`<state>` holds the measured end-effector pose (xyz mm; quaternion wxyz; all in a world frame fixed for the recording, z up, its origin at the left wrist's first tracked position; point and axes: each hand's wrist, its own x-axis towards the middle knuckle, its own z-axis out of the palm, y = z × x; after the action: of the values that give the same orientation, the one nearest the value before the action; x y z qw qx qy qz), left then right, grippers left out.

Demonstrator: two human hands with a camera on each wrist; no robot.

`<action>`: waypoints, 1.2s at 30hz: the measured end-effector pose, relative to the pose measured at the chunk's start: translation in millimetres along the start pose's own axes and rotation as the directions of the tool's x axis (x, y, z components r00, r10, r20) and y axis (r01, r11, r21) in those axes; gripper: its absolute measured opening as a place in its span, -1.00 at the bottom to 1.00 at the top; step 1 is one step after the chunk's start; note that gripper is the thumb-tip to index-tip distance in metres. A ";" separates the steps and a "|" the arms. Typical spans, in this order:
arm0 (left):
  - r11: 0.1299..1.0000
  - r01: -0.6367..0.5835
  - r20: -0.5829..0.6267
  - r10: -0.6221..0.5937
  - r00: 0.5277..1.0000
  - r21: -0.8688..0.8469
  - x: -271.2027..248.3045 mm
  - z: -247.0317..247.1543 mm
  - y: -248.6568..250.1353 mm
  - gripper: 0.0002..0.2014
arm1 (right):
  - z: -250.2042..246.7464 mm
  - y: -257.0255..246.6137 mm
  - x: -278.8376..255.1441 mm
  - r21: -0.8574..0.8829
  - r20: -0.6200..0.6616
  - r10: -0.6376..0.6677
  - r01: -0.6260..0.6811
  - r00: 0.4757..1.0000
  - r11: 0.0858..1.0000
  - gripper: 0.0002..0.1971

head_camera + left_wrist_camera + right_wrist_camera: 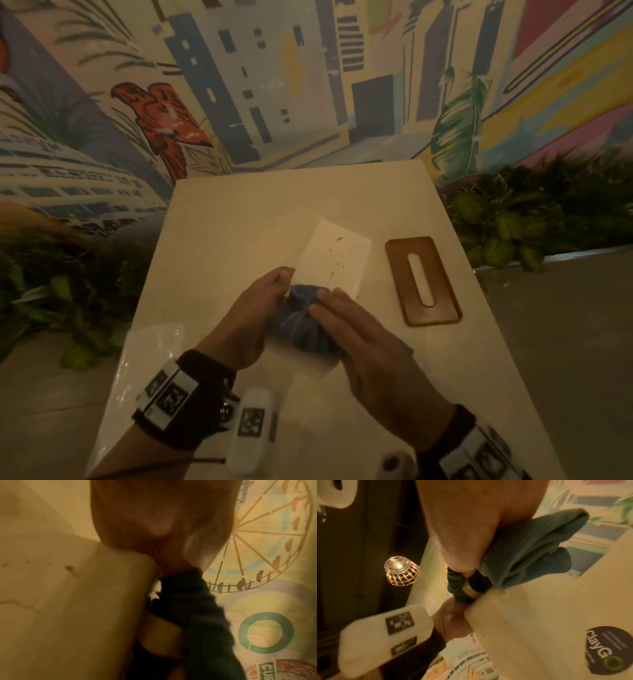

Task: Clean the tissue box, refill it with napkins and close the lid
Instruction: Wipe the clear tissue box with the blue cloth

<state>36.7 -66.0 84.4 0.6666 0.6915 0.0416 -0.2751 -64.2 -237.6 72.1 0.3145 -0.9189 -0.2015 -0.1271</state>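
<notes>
A white tissue box (337,253), open and speckled with brown spots, is held tilted above the table. My left hand (263,301) grips its near left edge, fingers curled round it; the stained box wall (68,601) fills the left wrist view. My right hand (346,318) holds a bunched blue cloth (301,329) against the box's near end, fingers lying over the cloth. The right wrist view shows the cloth (530,550) squeezed between palm and box (539,615). The brown lid (442,291) with a long slot lies flat on the table to the right.
The pale table (274,205) stands against a painted mural wall. A clear plastic bag (150,346) lies at its near left corner. Green plants (531,219) border the table on both sides. A dark round sticker (607,649) is on the box.
</notes>
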 end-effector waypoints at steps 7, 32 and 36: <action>0.990 0.087 0.049 -0.082 0.995 -0.110 -28.6 5.0 10.4 -0.44 | 27.7 -17.6 0.1 -0.079 0.139 -0.179 0.191 0.974 0.978 -0.45; 0.991 -0.047 -0.088 0.036 0.996 -0.125 -47.8 16.0 -0.2 -0.22 | 6.0 3.4 3.8 0.003 -0.145 0.000 0.001 0.989 1.000 -0.54; 0.982 -0.031 -0.124 0.008 0.992 -0.186 -44.2 11.6 10.5 -0.30 | 21.4 -15.7 -13.5 0.042 -0.091 -0.159 0.163 0.983 0.986 -0.62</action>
<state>0.0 -64.4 113.7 0.7276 0.6418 0.1011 -0.2204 -81.0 -216.7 59.0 0.3340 -0.8851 -0.2643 -0.1875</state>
